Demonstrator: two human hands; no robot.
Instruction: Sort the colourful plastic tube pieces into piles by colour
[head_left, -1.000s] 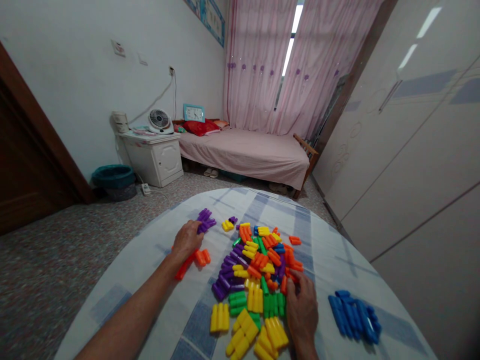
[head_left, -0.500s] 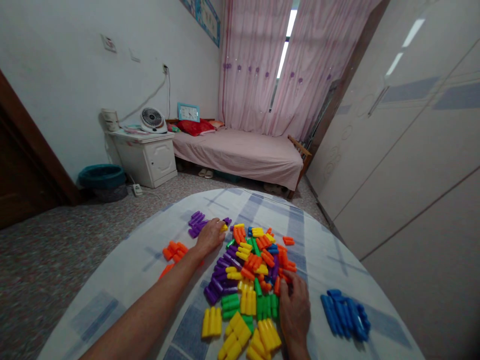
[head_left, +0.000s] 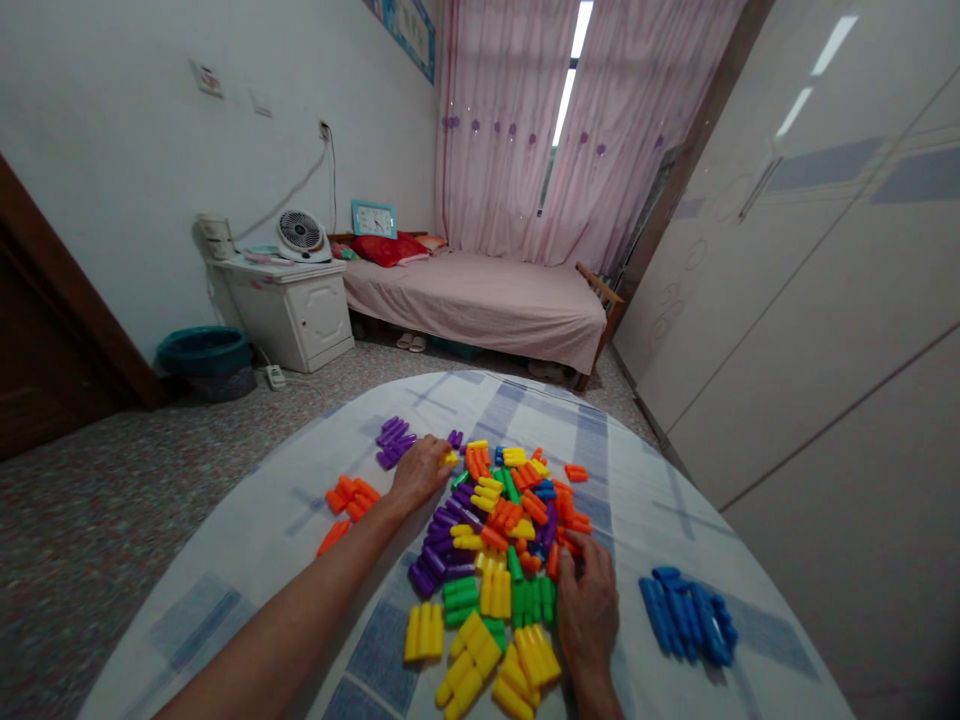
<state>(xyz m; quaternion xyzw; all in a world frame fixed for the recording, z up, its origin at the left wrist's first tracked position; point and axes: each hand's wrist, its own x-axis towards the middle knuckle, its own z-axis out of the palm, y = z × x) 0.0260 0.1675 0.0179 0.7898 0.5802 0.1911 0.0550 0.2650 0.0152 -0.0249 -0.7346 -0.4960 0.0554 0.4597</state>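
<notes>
One table [head_left: 652,510], two slippers [head_left: 405,341], left hand [head_left: 421,470], right hand [head_left: 589,590], one block heap [head_left: 502,516]

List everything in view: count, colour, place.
table: 1, white-and-blue cloth, foreground
mixed pile: many pieces, five colours, mid-table
blue pieces: several, blue, table's right
purple pieces: several, purple, table's left
orange pieces: several, orange, nearer than the purple
bed: 1, pink cover, beyond table
red bedding: some, red, on bed
clock: 1, blue-framed, bed's left end
curtains: 2, pink, behind bed
cabinet: 1, white, left of bed
fan: 1, white, on cabinet
container: 1, pale, on cabinet
bin: 1, teal, left of cabinet
slippers: 2, pale, below bed
power strip: 1, white, floor
wardrobe: 1, pale, right
door: 1, brown, left
poster: 1, bluish, wall
wall plates: several, white, left wall
left grip: 1, bare, on a yellow piece
right grip: 1, bare, pile's right edge
</notes>
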